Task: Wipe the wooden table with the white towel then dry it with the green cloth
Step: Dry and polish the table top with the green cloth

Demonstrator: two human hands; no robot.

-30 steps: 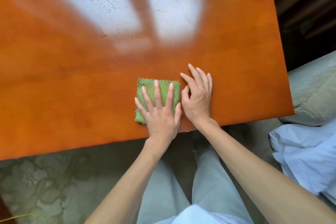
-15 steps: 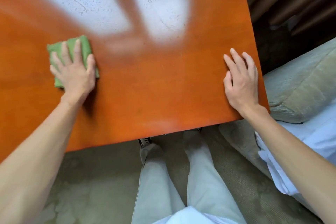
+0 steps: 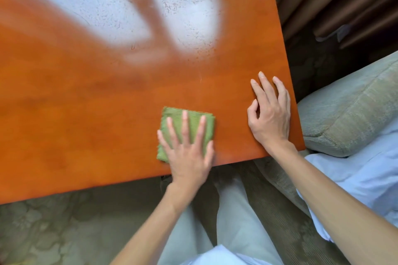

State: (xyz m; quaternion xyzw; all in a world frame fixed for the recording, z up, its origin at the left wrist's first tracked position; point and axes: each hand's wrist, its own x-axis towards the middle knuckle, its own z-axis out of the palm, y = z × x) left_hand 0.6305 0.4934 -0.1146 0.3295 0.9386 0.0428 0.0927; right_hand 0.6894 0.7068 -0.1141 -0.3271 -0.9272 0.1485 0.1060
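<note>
A folded green cloth (image 3: 175, 118) lies on the glossy orange wooden table (image 3: 86, 103), close to the near edge. My left hand (image 3: 189, 153) lies flat on top of the cloth, fingers spread, covering its near half. My right hand (image 3: 270, 116) rests on the bare tabletop near the right edge, fingers apart and holding nothing. A gap of bare wood separates the two hands. No white towel is in view.
Bright window reflections with small specks show on the far tabletop (image 3: 189, 6). A grey-green sofa cushion (image 3: 349, 109) and pale blue fabric (image 3: 361, 183) lie to the right. Brown curtains (image 3: 336, 0) hang at the back right. Patterned carpet (image 3: 53, 228) lies below the near edge.
My left hand slid the green cloth from the left part of the table back to the right, near the front edge. My right hand stayed by the right edge.
</note>
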